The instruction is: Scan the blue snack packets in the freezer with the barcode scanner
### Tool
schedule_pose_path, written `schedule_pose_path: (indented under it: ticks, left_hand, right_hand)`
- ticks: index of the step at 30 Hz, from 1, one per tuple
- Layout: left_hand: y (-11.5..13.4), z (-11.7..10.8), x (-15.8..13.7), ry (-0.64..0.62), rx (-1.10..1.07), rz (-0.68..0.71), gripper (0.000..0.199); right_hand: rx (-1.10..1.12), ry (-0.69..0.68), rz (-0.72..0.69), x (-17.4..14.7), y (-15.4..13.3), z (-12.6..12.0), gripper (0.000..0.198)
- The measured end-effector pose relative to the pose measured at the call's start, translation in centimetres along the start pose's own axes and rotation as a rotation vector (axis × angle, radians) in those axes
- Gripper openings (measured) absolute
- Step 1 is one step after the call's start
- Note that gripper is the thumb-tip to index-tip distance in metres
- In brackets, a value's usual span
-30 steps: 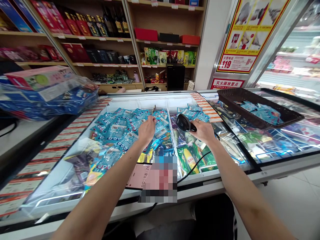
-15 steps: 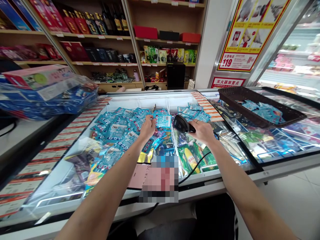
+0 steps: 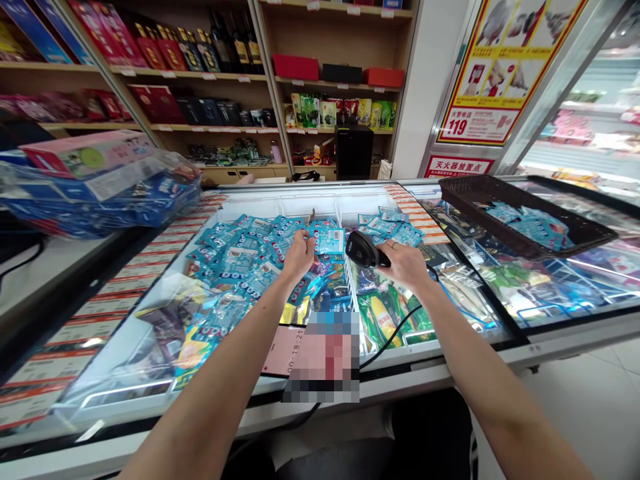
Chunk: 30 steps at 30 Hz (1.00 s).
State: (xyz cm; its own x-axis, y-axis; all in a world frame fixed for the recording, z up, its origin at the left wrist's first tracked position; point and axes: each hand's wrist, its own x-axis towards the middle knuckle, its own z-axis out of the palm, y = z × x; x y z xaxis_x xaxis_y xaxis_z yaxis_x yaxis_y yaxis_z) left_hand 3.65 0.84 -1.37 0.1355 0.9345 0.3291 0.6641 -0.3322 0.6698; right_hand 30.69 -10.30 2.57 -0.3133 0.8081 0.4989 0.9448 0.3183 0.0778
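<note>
At the centre of the frame, a blue packet point(image 3: 331, 241) is pinched by its left end in the left hand point(image 3: 299, 255); a scanner point(image 3: 361, 249) is gripped in the right hand point(image 3: 406, 265). The packet is probably light and slippery, best held by an edge.

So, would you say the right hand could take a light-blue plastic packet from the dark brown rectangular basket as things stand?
Probably not: the right hand grips a black handheld scanner, though the open basket leaves its packets uncovered.
</note>
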Motion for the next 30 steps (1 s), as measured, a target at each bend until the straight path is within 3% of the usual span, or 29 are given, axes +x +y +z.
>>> schedule_pose_path:
  ticks: [18,23,30]
  left_hand:
    - [0.5,-0.2,-0.3,-0.014,0.018,-0.003,0.043]
    - [1.5,-0.6,-0.7,0.060,-0.013,0.012,0.048]
    - [3.3,-1.3,-1.5,0.228,0.243,0.099,0.048]
  right_hand:
    - [0.028,-0.026,-0.006,0.0,-0.5,-0.4,0.033]
    - [0.006,0.018,0.126,-0.1,0.7,-0.5,0.034]
    - [-0.093,0.056,0.407,-0.8,3.9,-0.1,0.037]
